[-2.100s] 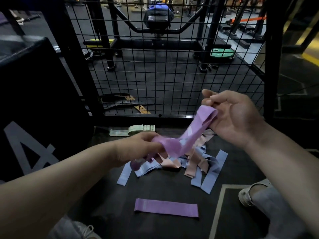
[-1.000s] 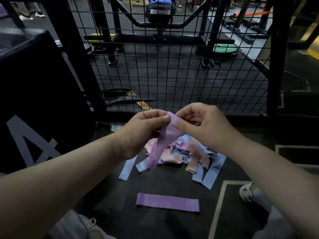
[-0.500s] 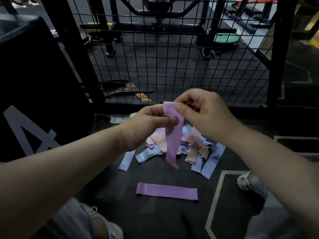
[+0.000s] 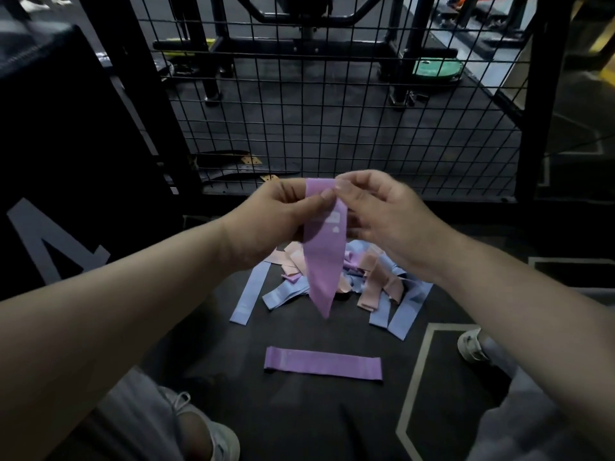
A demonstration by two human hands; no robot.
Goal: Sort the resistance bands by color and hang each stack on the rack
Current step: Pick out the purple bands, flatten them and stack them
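A purple resistance band (image 4: 324, 257) hangs straight down in front of me, pinched at its top edge by my left hand (image 4: 276, 217) and my right hand (image 4: 382, 217). Below it on the dark floor lies a mixed pile of blue and pink bands (image 4: 372, 281). One blue band (image 4: 249, 296) stretches out at the pile's left. A second purple band (image 4: 322, 363) lies flat and alone on the floor nearer to me.
A black wire-mesh panel (image 4: 332, 104) stands just behind the pile, with gym machines beyond it. A large black box (image 4: 66, 161) marked with a grey figure fills the left. My shoes (image 4: 472, 347) and knees flank the floor space.
Both hands came together at the top end of the purple band, lifted it off the pile and let it hang straight. The view tilted down.
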